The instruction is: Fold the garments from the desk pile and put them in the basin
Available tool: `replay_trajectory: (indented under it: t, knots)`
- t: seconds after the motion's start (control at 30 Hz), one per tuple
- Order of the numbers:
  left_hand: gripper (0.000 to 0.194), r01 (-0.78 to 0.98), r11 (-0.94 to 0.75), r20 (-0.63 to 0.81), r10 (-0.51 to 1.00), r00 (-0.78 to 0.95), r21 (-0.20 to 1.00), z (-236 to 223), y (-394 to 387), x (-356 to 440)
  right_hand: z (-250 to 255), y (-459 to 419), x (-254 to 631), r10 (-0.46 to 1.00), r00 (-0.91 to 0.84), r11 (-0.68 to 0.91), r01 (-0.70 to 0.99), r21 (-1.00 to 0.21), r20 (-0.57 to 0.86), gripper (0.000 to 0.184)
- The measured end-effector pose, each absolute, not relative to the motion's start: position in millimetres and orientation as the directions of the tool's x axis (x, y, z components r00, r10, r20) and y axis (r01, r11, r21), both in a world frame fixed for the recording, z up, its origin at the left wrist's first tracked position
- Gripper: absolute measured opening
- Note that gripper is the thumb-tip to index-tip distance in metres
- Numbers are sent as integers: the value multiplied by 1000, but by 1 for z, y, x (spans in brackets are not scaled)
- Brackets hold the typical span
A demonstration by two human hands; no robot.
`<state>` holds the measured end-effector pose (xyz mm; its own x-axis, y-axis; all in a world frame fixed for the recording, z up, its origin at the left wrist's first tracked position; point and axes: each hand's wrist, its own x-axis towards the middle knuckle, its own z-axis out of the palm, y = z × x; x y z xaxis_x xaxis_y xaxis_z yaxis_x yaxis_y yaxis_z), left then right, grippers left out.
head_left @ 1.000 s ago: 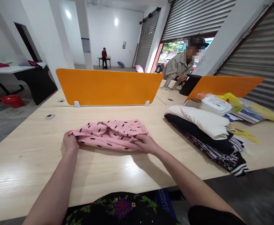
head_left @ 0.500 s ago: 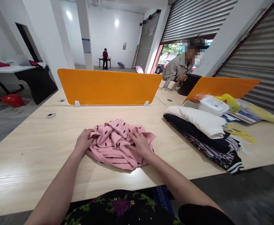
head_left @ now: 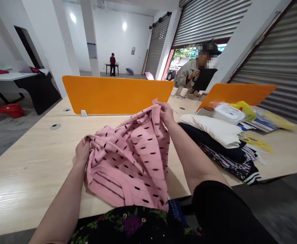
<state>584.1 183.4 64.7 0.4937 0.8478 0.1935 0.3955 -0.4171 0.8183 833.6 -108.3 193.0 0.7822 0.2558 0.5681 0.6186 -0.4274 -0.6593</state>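
Observation:
A pink knit garment [head_left: 138, 149] with black dashes hangs partly lifted between my two hands, its lower part spread towards the table's front edge. My left hand [head_left: 83, 150] is closed on its left side, low over the table. Higher up and farther away, my right hand [head_left: 165, 115] pinches a ribbed edge of the knit, in front of the orange divider. Folds hide much of the garment's shape, so I cannot tell which part each hand grips.
Folded clothes, a white one [head_left: 212, 130] on top of dark ones, lie at the right. Behind them are a white plastic box [head_left: 230, 113] and yellow bags. An orange divider [head_left: 113, 95] stands across the table [head_left: 36, 169]. Beyond it, a person [head_left: 189, 73] holds a dark object near paper cups [head_left: 183, 92].
The crumpled garment has been raised and opened out. My right hand has lifted up and away with its edge; my left hand has shifted slightly left. The person opposite has raised the dark object.

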Motion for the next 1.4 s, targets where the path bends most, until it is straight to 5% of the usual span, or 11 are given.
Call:
replay_trajectory:
  t: [0.2, 0.37, 0.5, 0.63, 0.83, 0.9, 1.07, 1.17, 1.23, 1.3, 1.4]
  knots:
    - [15, 517, -400, 151, 876, 457, 757, 56, 192, 586, 154, -99, 814, 373, 750, -452, 661, -600, 545, 23]
    - [26, 546, -441, 205, 875, 438, 713, 58, 182, 585, 89, -110, 730, 771, 624, -517, 730, -447, 128, 48]
    - [48, 613, -511, 233, 848, 477, 602, 70, 166, 582, 71, -124, 714, 785, 615, -584, 776, -238, 77, 35]
    - [67, 616, -563, 18, 746, 666, 551, 77, 153, 583, 73, -127, 723, 674, 729, -714, 684, -151, 120, 29]
    - [100, 296, -722, 57, 420, 906, 625, 54, 104, 566, 77, -117, 721, 435, 897, -841, 437, -320, 82, 29]
    - [92, 250, -772, 102, 376, 921, 584, 43, 91, 559, 76, -108, 714, 450, 890, -802, 439, -406, 73, 26]
    - [58, 112, -925, 267, 218, 939, 363, 62, 134, 574, 64, -77, 678, 720, 684, -327, 183, -927, -119, 23]
    - [59, 368, -904, 452, 427, 783, 217, 102, 180, 587, 64, -69, 664, 901, 431, -118, 118, -986, -56, 32]
    - [61, 493, -852, 546, 502, 671, 177, 121, 187, 587, 70, -72, 675, 871, 483, -119, 388, -914, 92, 34]
    - [59, 469, -869, 535, 474, 700, 157, 121, 166, 578, 78, -80, 700, 784, 579, -309, 676, -669, 223, 33]
    - [68, 277, -951, 291, 306, 907, 137, 88, 103, 554, 82, -94, 740, 738, 661, -615, 742, -267, 136, 37]
